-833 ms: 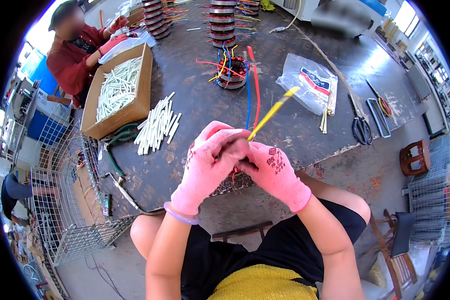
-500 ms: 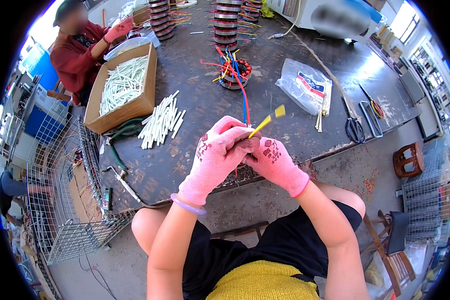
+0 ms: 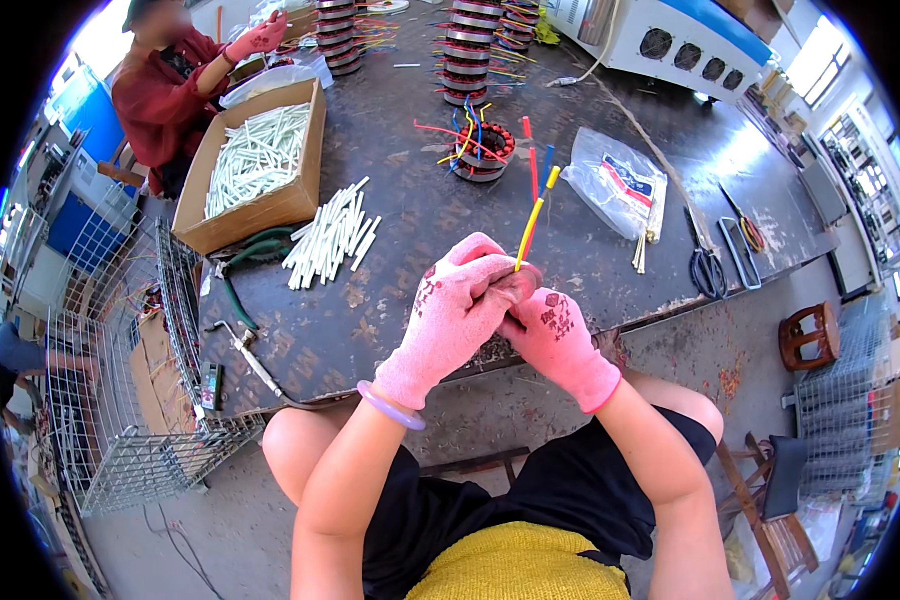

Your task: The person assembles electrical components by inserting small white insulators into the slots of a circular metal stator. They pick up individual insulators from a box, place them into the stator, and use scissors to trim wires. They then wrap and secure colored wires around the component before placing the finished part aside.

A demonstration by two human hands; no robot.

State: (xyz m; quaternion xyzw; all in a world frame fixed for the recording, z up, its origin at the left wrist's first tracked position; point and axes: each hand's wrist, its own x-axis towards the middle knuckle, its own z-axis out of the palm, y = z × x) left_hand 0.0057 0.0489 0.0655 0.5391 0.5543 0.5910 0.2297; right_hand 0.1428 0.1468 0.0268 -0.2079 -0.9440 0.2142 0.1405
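My left hand, in a pink glove, is closed with its fingertips pinched together over the table's near edge. Against it my right hand, gloved alike, is closed too. Out of the pinch rises a yellow wire, with red and blue pieces of wire beside it; their lower ends are hidden by the fingers. Beyond the hands a wound motor stator lies on the table, with red, blue and yellow leads sticking out of it.
A cardboard box of white sleeves stands at left, near a loose pile of white tubes. Stacked stators rise at the back. Scissors and a plastic bag lie at right. A co-worker sits at far left.
The yellow wire has swung from slanting right to nearly upright. Red and blue wire ends now stand apart from the stator, to its right. The view has shifted slightly.
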